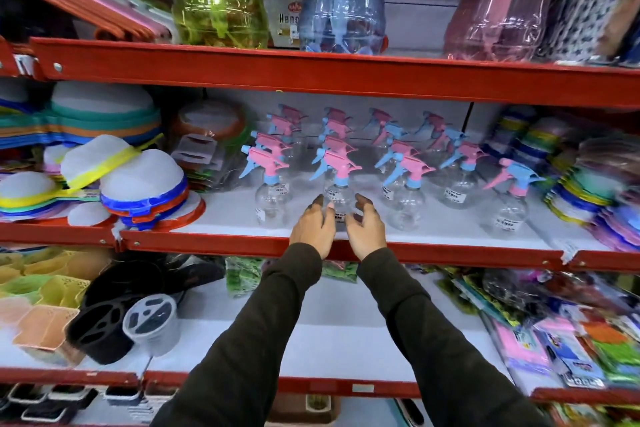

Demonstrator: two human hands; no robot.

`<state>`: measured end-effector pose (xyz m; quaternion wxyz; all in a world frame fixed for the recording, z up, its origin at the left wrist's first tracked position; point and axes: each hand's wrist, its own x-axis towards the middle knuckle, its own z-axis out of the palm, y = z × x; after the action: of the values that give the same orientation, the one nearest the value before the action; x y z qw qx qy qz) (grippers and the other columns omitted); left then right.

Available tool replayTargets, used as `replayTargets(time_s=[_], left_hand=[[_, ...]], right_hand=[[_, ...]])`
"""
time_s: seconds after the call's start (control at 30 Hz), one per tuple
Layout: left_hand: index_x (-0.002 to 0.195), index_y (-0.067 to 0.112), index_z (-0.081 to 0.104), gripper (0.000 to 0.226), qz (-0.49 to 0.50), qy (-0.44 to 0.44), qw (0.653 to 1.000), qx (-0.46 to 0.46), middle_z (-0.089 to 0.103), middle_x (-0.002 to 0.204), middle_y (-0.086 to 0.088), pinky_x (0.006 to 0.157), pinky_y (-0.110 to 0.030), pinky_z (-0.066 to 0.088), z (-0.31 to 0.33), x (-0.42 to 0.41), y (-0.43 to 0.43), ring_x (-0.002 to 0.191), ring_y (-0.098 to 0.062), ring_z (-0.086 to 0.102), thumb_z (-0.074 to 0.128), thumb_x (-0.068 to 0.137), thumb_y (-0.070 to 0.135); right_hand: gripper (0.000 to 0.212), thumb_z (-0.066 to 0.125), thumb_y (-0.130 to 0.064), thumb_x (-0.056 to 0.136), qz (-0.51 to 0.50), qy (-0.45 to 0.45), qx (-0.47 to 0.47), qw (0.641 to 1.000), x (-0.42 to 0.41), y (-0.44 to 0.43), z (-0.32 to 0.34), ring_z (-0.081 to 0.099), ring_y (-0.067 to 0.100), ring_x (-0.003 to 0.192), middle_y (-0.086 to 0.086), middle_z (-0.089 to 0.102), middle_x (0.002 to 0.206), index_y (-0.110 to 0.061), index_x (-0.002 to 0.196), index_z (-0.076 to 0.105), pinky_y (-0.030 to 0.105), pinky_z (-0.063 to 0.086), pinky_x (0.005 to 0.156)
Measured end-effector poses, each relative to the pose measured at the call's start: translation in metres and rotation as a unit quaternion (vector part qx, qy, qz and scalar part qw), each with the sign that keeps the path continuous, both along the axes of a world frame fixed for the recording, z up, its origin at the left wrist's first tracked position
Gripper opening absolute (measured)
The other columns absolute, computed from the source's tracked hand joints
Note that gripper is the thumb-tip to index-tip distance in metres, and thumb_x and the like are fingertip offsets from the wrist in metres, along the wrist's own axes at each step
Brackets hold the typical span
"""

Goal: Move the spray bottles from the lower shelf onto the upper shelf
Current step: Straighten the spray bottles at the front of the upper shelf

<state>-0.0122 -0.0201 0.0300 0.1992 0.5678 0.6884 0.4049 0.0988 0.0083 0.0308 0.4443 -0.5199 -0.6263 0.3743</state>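
Where motion blur softens the rear rows, trigger heads indistinct, price labels unreadable. Clear round plastic spray bottle with pink-and-blue trigger point(340, 184), front of white middle shelf with red lip point(433, 251), among similar bottles. Left hand point(311, 227) and right hand point(367, 230) cupped open either side; contact uncertain. Tall blue plastic bottle point(343, 0) on shelf above.

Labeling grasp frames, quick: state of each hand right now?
Left hand: open, fingers curled beside the front spray bottle, not gripping it.
Right hand: open, cupped on the bottle's other side, holding nothing.
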Motion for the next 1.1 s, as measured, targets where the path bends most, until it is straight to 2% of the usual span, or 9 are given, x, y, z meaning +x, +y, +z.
replayTargets(time_s=[0.27, 0.47, 0.53, 0.6, 0.73, 0.8, 0.93, 1.0, 1.1], left_hand=[[0.140, 0.006, 0.047, 0.048, -0.001, -0.009, 1.000, 0.027, 0.053, 0.142, -0.020, 0.106, -0.035, 0.039, 0.000, 0.003, -0.003, 0.128, -0.034, 0.051, 0.030, 0.106, 0.035], [0.146, 0.016, 0.041, 0.043, 0.046, -0.031, 0.985, 0.161, 0.042, 0.148, -0.007, 0.105, -0.018, 0.026, -0.010, 0.019, -0.018, 0.134, -0.020, 0.043, 0.041, 0.104, 0.023], [0.140, 0.015, 0.047, 0.038, 0.041, -0.035, 0.976, 0.213, 0.049, 0.140, -0.006, 0.106, -0.022, 0.032, -0.013, 0.030, -0.023, 0.130, -0.018, 0.046, 0.042, 0.102, 0.018], [0.135, 0.017, 0.052, 0.036, 0.016, -0.032, 0.970, 0.242, 0.052, 0.134, -0.004, 0.108, -0.029, 0.037, -0.017, 0.043, -0.023, 0.126, -0.016, 0.048, 0.042, 0.101, 0.017], [0.136, 0.021, 0.053, 0.039, -0.027, -0.064, 0.977, 0.201, 0.050, 0.136, -0.002, 0.111, -0.040, 0.041, -0.015, 0.076, -0.011, 0.127, -0.020, 0.050, 0.039, 0.100, 0.026], [0.142, 0.020, 0.048, 0.043, -0.046, -0.073, 0.985, 0.150, 0.046, 0.144, -0.003, 0.113, -0.041, 0.039, -0.008, 0.093, -0.005, 0.131, -0.023, 0.048, 0.038, 0.101, 0.029], [0.155, 0.019, 0.025, 0.053, -0.066, -0.055, 0.995, 0.044, 0.027, 0.162, -0.007, 0.118, -0.032, 0.023, 0.006, 0.118, 0.008, 0.147, -0.025, 0.030, 0.037, 0.105, 0.031], [0.157, 0.018, 0.018, 0.057, -0.069, -0.057, 0.996, 0.006, 0.023, 0.164, -0.008, 0.118, -0.032, 0.022, 0.012, 0.126, 0.014, 0.149, -0.025, 0.028, 0.036, 0.106, 0.035], [0.157, 0.016, 0.021, 0.056, -0.068, -0.040, 0.997, -0.020, 0.030, 0.161, -0.012, 0.116, -0.033, 0.026, 0.017, 0.134, 0.019, 0.145, -0.029, 0.034, 0.034, 0.106, 0.036]], right_hand=[[0.051, 0.053, -0.013, 0.096, -0.005, 0.025, -0.013, 1.000, -0.002, 0.001, 0.001, 0.049, 0.028, 0.134, 0.009, 0.046, 0.150, -0.016, 0.146, 0.039, 0.040, 0.041, 0.114], [0.035, 0.052, -0.001, 0.094, -0.052, 0.100, 0.070, 0.991, 0.018, -0.014, 0.000, 0.057, 0.012, 0.108, 0.005, 0.058, 0.132, -0.015, 0.125, 0.059, 0.016, 0.047, 0.093], [0.035, 0.051, 0.002, 0.091, -0.070, 0.106, 0.103, 0.987, 0.028, -0.017, -0.001, 0.058, 0.005, 0.098, 0.004, 0.062, 0.125, -0.018, 0.117, 0.062, 0.005, 0.046, 0.082], [0.036, 0.051, 0.005, 0.089, -0.099, 0.119, 0.131, 0.979, 0.041, -0.018, -0.001, 0.056, -0.005, 0.090, 0.004, 0.061, 0.119, -0.019, 0.112, 0.064, 0.002, 0.043, 0.075], [0.035, 0.053, 0.006, 0.086, -0.153, 0.127, 0.154, 0.968, 0.074, -0.013, 0.003, 0.054, 0.009, 0.083, 0.004, 0.051, 0.112, -0.019, 0.109, 0.061, 0.006, 0.042, 0.071], [0.036, 0.054, 0.003, 0.086, -0.159, 0.114, 0.133, 0.972, 0.090, -0.004, 0.004, 0.052, 0.014, 0.084, 0.005, 0.048, 0.116, -0.017, 0.116, 0.059, 0.012, 0.044, 0.077], [0.049, 0.055, -0.007, 0.092, -0.118, 0.056, 0.050, 0.990, 0.113, 0.018, 0.009, 0.052, 0.023, 0.113, 0.010, 0.041, 0.139, -0.015, 0.139, 0.046, 0.033, 0.042, 0.105], [0.056, 0.054, -0.010, 0.094, -0.076, 0.021, 0.013, 0.997, 0.120, 0.027, 0.012, 0.050, 0.026, 0.122, 0.012, 0.039, 0.148, -0.011, 0.147, 0.038, 0.033, 0.038, 0.110], [0.059, 0.054, -0.013, 0.093, -0.024, -0.011, -0.010, 1.000, 0.126, 0.035, 0.009, 0.048, 0.032, 0.134, 0.016, 0.047, 0.148, -0.012, 0.149, 0.036, 0.045, 0.039, 0.115]])
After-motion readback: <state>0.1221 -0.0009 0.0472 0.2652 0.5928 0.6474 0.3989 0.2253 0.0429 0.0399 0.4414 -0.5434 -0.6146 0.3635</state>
